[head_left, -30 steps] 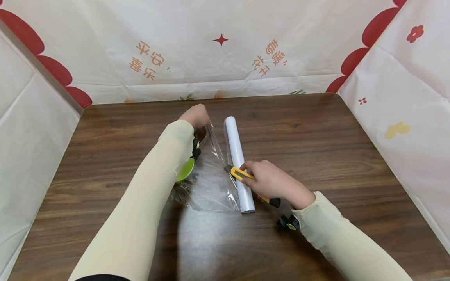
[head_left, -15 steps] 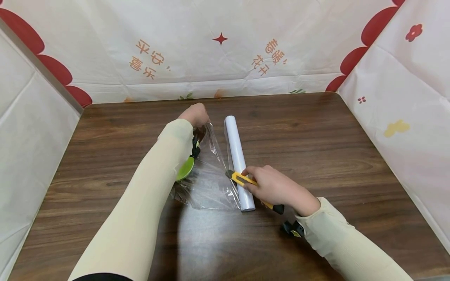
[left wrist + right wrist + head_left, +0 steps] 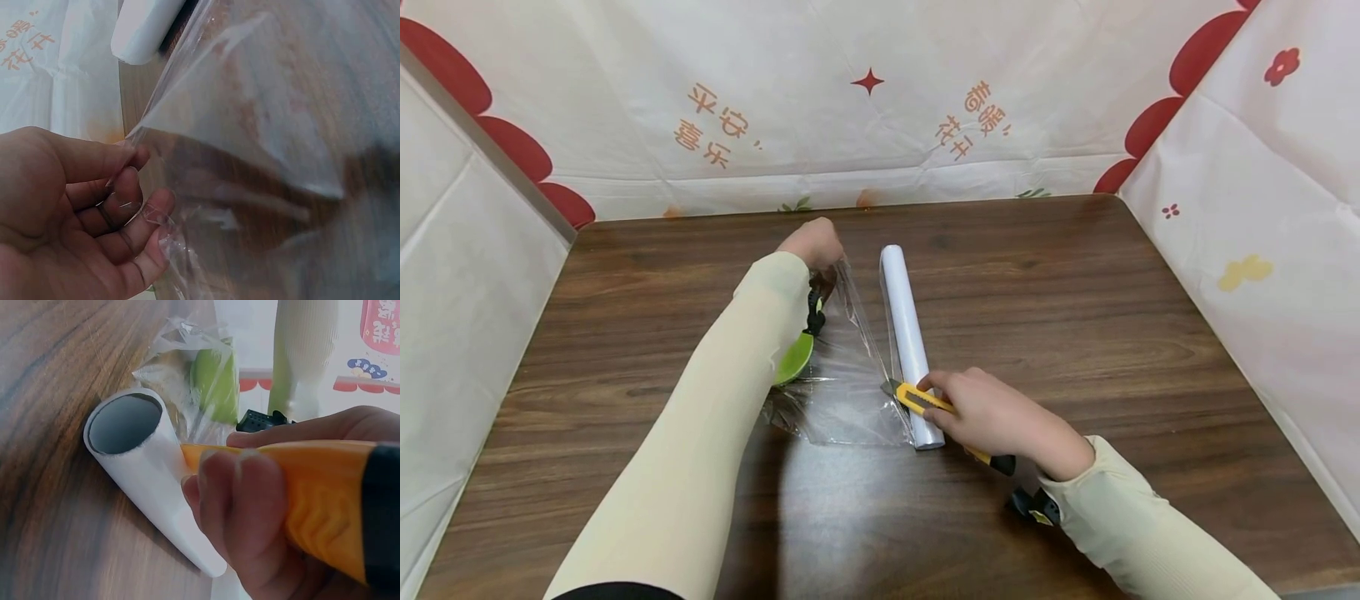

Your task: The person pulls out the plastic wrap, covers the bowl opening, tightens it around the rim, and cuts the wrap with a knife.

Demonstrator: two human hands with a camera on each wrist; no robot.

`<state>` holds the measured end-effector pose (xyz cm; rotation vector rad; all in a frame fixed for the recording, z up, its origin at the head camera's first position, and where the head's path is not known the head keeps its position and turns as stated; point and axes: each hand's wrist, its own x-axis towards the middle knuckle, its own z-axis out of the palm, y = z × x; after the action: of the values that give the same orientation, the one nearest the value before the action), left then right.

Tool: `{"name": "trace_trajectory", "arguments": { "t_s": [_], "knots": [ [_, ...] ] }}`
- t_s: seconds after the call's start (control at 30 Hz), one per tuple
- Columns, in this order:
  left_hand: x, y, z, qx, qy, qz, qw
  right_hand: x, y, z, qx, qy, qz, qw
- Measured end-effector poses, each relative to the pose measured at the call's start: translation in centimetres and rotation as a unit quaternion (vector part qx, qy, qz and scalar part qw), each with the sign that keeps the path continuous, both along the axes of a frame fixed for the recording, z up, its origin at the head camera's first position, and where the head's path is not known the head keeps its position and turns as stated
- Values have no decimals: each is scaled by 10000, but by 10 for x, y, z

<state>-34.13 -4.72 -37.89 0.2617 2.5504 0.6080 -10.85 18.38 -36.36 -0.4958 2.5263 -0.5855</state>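
My left hand [image 3: 815, 242] pinches the far corner of a sheet of clear cling film [image 3: 853, 408], pulled up at that corner; in the left wrist view the film [image 3: 250, 156] stretches away from thumb and fingers. A white cling film roll [image 3: 904, 317] lies to the right. My right hand [image 3: 1000, 423] grips a yellow box cutter [image 3: 919, 400] with a black end, held across the roll near its near end. Its blade points left at the film beside the roll. Under the film sits a green bowl [image 3: 795, 360], partly hidden by my left sleeve.
The brown wooden table [image 3: 1075, 317] is walled in by white printed cloth [image 3: 820, 108] at the back and sides. A black wrist camera [image 3: 1033, 506] hangs under my right wrist, close to the tabletop.
My right hand has drawn the box cutter a short way toward me and slightly right, along the roll. The left hand keeps its pinch on the film almost in place.
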Motion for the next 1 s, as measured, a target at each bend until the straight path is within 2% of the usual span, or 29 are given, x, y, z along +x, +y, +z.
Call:
{"name": "trace_trajectory", "arguments": {
  "t_s": [0.2, 0.63, 1.0],
  "knots": [
    [0, -1, 2, -27, -16, 24, 10000, 5, 1, 1, 40, -10, -1, 10000],
    [-4, -3, -4, -17, -38, 182, 9998, 15, 5, -1, 87, -9, 79, 9999],
    [-4, -9, 0, 8, -55, 151, 9999, 20, 5, -2, 128, 298, 339, 9989]
  ]
}}
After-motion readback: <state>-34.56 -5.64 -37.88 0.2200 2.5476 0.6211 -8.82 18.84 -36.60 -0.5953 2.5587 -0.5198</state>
